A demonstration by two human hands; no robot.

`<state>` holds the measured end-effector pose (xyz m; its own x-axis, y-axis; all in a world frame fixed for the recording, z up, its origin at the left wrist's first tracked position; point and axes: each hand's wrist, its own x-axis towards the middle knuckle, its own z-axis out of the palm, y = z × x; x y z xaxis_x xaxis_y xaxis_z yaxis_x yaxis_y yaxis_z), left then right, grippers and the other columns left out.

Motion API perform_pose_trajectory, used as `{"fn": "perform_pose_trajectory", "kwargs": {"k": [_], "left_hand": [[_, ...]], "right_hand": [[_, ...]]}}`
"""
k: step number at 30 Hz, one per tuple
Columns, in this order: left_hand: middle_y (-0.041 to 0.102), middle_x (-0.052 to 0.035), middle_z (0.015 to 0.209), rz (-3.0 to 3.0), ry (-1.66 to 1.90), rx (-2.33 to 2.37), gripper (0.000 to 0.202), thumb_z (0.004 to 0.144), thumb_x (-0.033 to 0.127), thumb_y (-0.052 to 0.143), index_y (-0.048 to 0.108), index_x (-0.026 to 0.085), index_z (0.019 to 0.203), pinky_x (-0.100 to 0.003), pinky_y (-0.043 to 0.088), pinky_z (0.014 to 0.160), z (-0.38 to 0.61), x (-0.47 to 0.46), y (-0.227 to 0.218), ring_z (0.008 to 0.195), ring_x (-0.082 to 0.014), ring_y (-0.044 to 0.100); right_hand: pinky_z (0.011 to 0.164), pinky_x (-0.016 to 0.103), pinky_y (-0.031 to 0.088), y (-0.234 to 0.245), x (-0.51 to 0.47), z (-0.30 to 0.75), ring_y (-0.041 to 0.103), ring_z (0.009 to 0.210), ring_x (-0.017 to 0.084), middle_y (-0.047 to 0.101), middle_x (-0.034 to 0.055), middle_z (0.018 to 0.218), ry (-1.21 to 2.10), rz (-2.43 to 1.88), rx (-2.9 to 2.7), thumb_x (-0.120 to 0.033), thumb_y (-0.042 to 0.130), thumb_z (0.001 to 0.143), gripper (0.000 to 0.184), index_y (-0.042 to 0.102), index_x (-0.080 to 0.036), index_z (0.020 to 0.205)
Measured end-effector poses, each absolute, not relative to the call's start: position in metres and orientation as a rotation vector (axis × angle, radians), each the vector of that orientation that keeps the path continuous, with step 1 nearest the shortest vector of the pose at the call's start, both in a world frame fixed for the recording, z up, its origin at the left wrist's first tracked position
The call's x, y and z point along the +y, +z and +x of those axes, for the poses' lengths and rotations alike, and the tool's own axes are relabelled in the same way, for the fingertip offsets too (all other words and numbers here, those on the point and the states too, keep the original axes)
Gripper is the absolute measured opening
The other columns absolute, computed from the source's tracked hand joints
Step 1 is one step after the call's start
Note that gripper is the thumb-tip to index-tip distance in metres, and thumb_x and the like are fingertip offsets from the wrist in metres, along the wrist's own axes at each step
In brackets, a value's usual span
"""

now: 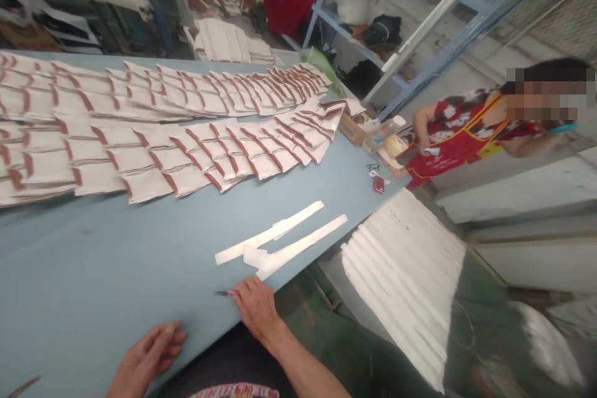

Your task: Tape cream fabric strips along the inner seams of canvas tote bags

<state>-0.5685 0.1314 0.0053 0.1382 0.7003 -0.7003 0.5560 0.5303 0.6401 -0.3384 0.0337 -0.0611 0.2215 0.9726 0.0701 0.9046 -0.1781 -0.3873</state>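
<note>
Pinching a thin dark pen-like stick [226, 293] in the right hand [256, 310] at the near edge of the pale blue worktable [116, 249], with the left hand [149, 357] empty, loosely curled, resting on that table well apart. Judged liable to smear or nudge the long white fabric strips [280, 239] lying just beyond, near the table's edge, and tip them off towards the fanned white stack [405, 273] beside it. Finding no legible writing, label or brand on the table.

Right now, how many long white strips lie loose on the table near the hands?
2. One strip lies farther from the right hand, the other strip nearer; shorter pieces may overlap them.
</note>
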Motion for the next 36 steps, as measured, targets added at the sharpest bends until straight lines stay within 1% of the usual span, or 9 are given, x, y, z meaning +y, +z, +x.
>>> {"fn": "perform_pose_trajectory", "kwargs": {"k": [6, 9, 16, 20, 23, 26, 29, 33, 36], "left_hand": [[0.086, -0.0112, 0.092, 1.115, 0.101, 1.467, 0.060, 0.075, 0.080, 0.072, 0.076, 0.024, 0.095, -0.042, 0.070, 0.074, -0.588, 0.137, 0.001, 0.082, -0.0328, 0.081], [0.086, -0.0111, 0.092, 1.112, 0.085, 1.429, 0.065, 0.074, 0.084, 0.071, 0.076, 0.023, 0.096, -0.039, 0.068, 0.070, -0.591, 0.143, -0.005, 0.077, -0.0303, 0.080], [0.085, -0.0104, 0.091, 1.145, 0.036, 1.364, 0.078, 0.070, 0.094, 0.067, 0.076, 0.022, 0.096, -0.034, 0.065, 0.064, -0.594, 0.150, -0.011, 0.068, -0.0243, 0.077], [0.086, -0.0109, 0.091, 1.201, 0.022, 1.352, 0.083, 0.070, 0.100, 0.063, 0.077, 0.022, 0.094, -0.035, 0.063, 0.065, -0.591, 0.153, -0.012, 0.071, -0.0248, 0.076], [0.086, -0.0113, 0.091, 1.285, 0.020, 1.323, 0.089, 0.067, 0.104, 0.059, 0.078, 0.022, 0.094, -0.036, 0.065, 0.068, -0.579, 0.162, -0.009, 0.076, -0.0280, 0.078], [0.085, -0.0105, 0.088, 1.426, 0.025, 1.262, 0.092, 0.062, 0.108, 0.056, 0.078, 0.023, 0.090, -0.039, 0.067, 0.075, -0.552, 0.181, -0.001, 0.082, -0.0322, 0.080], [0.084, -0.0068, 0.086, 1.628, 0.035, 1.174, 0.082, 0.069, 0.101, 0.057, 0.078, 0.025, 0.090, -0.037, 0.064, 0.081, -0.511, 0.205, 0.008, 0.088, -0.0335, 0.079], [0.084, -0.0039, 0.091, 1.901, 0.007, 1.020, 0.060, 0.087, 0.080, 0.053, 0.077, 0.027, 0.096, -0.036, 0.062, 0.079, -0.437, 0.230, 0.011, 0.086, -0.0301, 0.078], [0.083, -0.0070, 0.103, 2.126, -0.034, 0.911, 0.044, 0.097, 0.062, 0.055, 0.075, 0.023, 0.105, -0.042, 0.060, 0.093, -0.376, 0.235, 0.004, 0.097, -0.0291, 0.078]], "right_hand": [[0.075, 0.034, 0.051, -0.058, 0.029, -0.348, 0.063, 0.088, 0.023, 0.072, 0.0044, 0.094, 0.192, -2.262, -1.647, -0.025, 0.067, 0.108, 0.010, 0.073, -0.025, 0.100], [0.076, 0.034, 0.051, -0.059, 0.032, -0.353, 0.063, 0.088, 0.023, 0.072, 0.0046, 0.096, 0.155, -2.290, -1.623, -0.024, 0.067, 0.108, 0.008, 0.074, -0.025, 0.104], [0.075, 0.035, 0.050, -0.062, 0.036, -0.356, 0.062, 0.085, 0.023, 0.072, 0.0040, 0.092, 0.114, -2.262, -1.588, -0.024, 0.064, 0.109, 0.013, 0.073, -0.026, 0.100], [0.079, 0.037, 0.051, -0.064, 0.034, -0.357, 0.063, 0.089, 0.024, 0.075, 0.0058, 0.100, 0.118, -2.218, -1.568, -0.022, 0.062, 0.109, 0.013, 0.074, -0.026, 0.114], [0.083, 0.039, 0.053, -0.060, 0.031, -0.358, 0.065, 0.093, 0.025, 0.076, 0.0077, 0.110, 0.129, -2.180, -1.541, -0.018, 0.062, 0.106, 0.022, 0.070, -0.024, 0.125], [0.089, 0.040, 0.055, -0.051, 0.025, -0.358, 0.067, 0.099, 0.026, 0.075, 0.0082, 0.115, 0.148, -2.138, -1.498, -0.015, 0.064, 0.102, 0.028, 0.067, -0.023, 0.128], [0.094, 0.040, 0.056, -0.038, 0.014, -0.352, 0.069, 0.102, 0.024, 0.075, 0.0063, 0.116, 0.157, -2.106, -1.429, -0.014, 0.064, 0.098, 0.031, 0.066, -0.024, 0.127], [0.092, 0.040, 0.058, -0.026, -0.005, -0.327, 0.071, 0.100, 0.024, 0.077, 0.0065, 0.112, 0.121, -2.126, -1.264, -0.014, 0.058, 0.099, 0.023, 0.067, -0.024, 0.119], [0.092, 0.040, 0.060, -0.019, -0.022, -0.300, 0.073, 0.099, 0.024, 0.078, 0.0073, 0.110, 0.097, -2.150, -1.132, -0.012, 0.054, 0.101, 0.022, 0.067, -0.024, 0.114]]}}
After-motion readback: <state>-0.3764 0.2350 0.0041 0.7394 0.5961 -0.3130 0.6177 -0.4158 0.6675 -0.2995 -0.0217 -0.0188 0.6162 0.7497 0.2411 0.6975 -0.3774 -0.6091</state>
